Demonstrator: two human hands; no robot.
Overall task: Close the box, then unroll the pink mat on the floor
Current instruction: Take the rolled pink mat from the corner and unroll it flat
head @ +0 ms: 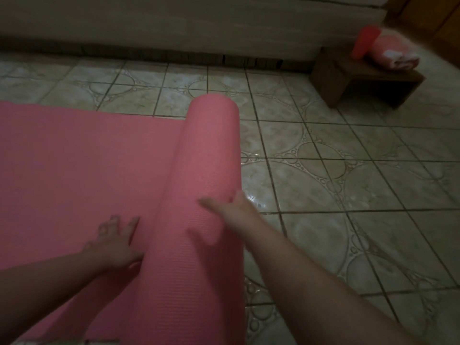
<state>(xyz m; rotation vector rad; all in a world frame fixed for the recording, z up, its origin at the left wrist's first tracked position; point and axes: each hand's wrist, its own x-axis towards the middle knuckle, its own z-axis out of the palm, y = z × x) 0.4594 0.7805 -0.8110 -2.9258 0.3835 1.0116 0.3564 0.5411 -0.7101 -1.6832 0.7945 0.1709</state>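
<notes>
The pink mat (74,158) lies partly unrolled on the tiled floor, flat on the left. Its rolled part (206,165) runs from near me toward the far wall, in the middle of the view. My left hand (114,242) rests flat on the unrolled sheet, fingers spread, right beside the roll. My right hand (231,210) lies on top of the roll near its right side, fingers apart and blurred. No box is in view.
The tiled floor (348,183) stretches to the right of the roll. A low wooden bench (358,78) stands at the back right with a red cylinder (364,44) and a folded pink cloth (395,56) on it. A wall runs along the back.
</notes>
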